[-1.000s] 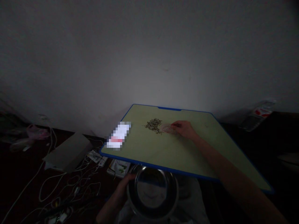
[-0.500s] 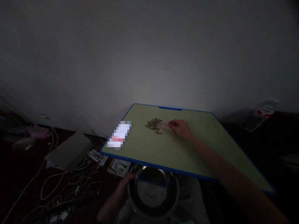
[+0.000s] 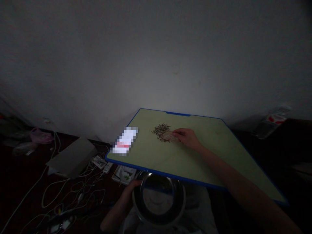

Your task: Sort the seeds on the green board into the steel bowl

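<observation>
On the pale green tabletop (image 3: 195, 162) lies a scattered pile of small dark bits (image 3: 160, 128), like seeds or peppercorns, too small to name for sure. My right hand (image 3: 187, 137) pinches the edge of a clear, thin, round piece that looks like a plastic lid (image 3: 167, 135). That lid lies against the pile's near right side, partly over some bits. Below the table's front edge, my left hand (image 3: 130, 193) grips the left rim of a shiny metal bowl (image 3: 159, 222). The fingers under the bowl are hidden. No contents can be made out inside it.
A blurred-out lit phone (image 3: 124, 141) lies at the table's left edge. Tangled white cables (image 3: 78, 187), a grey box (image 3: 71, 156) and a pink plastic bag (image 3: 40, 136) are on the dark floor. A clear package with red marks (image 3: 274, 120) stands right, by the wall (image 3: 156, 65).
My right hand and the lid have shifted a little left, onto the near right part of the pile. My left hand and the bowl stay almost still.
</observation>
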The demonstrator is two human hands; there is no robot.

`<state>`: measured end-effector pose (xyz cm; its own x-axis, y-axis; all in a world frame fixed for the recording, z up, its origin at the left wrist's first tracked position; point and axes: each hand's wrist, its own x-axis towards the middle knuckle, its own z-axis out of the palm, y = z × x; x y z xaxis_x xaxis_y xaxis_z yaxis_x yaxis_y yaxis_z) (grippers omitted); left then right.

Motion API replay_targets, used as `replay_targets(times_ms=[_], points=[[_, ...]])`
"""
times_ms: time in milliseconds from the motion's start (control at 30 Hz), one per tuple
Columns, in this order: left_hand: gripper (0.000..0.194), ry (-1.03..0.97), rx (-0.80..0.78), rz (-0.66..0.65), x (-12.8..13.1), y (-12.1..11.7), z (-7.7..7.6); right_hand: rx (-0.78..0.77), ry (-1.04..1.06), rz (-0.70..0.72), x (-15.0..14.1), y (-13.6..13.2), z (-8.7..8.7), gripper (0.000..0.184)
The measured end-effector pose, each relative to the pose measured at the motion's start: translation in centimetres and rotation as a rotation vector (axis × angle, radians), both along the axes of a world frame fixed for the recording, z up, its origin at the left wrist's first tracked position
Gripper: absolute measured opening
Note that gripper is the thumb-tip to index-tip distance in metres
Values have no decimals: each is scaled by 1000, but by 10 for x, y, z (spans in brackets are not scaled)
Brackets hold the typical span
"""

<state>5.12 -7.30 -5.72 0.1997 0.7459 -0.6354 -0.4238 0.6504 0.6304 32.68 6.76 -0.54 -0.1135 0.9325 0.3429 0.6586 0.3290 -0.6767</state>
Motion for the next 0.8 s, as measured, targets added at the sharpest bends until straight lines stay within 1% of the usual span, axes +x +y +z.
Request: replay_targets(times_ms=[200, 367, 467, 600, 700, 800], points=[[13, -78, -38, -36, 0, 0, -3, 41, -17, 28, -1, -3, -2, 28], [14, 0, -52, 12, 0, -1, -4, 57, -26, 15, -3, -3, -3, 29], [15, 16, -22, 8, 1, -2, -1, 66, -41, 26, -2, -3, -4, 30], [16, 18, 1, 20, 2, -3, 3, 25, -33, 47, -3, -5, -3, 29], [18, -2, -11, 6, 2, -3, 0, 6, -32, 46, -6, -8, 0, 28], [15, 3, -5, -3, 0, -1, -5, 13, -47, 58, -7, -10, 1, 27]])
